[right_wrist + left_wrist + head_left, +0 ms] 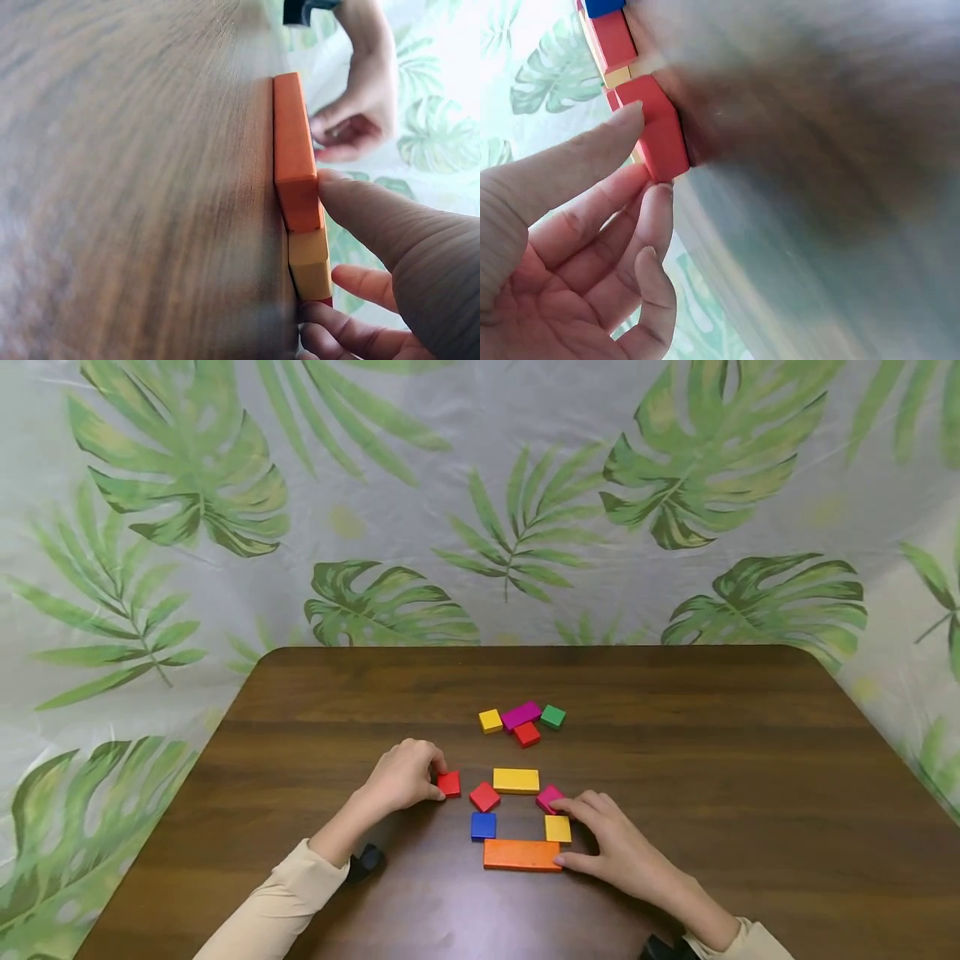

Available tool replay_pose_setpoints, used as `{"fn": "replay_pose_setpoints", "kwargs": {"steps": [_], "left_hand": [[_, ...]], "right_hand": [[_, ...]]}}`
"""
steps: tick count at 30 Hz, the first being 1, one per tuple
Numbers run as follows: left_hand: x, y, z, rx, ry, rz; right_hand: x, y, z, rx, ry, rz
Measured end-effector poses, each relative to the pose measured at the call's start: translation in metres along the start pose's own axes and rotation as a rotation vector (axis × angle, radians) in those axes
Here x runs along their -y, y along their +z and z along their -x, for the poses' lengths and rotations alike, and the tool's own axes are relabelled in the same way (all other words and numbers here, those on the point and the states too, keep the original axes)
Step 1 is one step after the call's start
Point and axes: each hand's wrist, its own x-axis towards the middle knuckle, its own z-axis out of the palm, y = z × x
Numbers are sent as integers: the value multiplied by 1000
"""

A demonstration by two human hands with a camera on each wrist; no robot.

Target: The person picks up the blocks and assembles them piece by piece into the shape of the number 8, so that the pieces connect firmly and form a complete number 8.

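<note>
My left hand [405, 777] pinches a red block [448, 784] on the table, left of the other blocks. In the left wrist view the thumb lies against this red block [654, 127], with fingertips at its near end. My right hand [618, 847] rests at the right side of a block arrangement. Its thumb touches the right end of a long orange block [521, 855], and a fingertip touches a magenta block [549, 797]. Between those fingers sits a small yellow block [557, 828]. A blue block [483, 826], a tilted red block [484, 797] and a longer yellow block [516, 781] complete the ring.
Farther back lie a yellow block [491, 721], a long magenta block [521, 716], a red block [527, 734] and a green block [552, 717]. The brown wooden table [712, 735] ends at a leaf-patterned curtain [525, 527].
</note>
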Motion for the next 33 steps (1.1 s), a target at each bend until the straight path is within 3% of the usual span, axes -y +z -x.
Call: {"fn": "replay_pose_setpoints", "kwargs": {"steps": [6,9,12,15,24,29,33], "left_hand": [[4,-1,22,20,14,44],[6,0,29,29,63,95],[10,3,35,62,136,201],[14,7,41,106,168,325],[21,17,48,231,128,552],[20,18,51,286,108,602],[17,21,55,300,114,591]], "right_hand": [[-2,1,1,-16,-19,6],[-2,0,1,-20,-17,-1],[-2,0,1,-13,-10,-5],[-1,1,0,-7,-9,-5],[-1,3,0,-18,-4,2],[0,3,-1,-6,9,6],[1,2,-1,-8,6,13]]}}
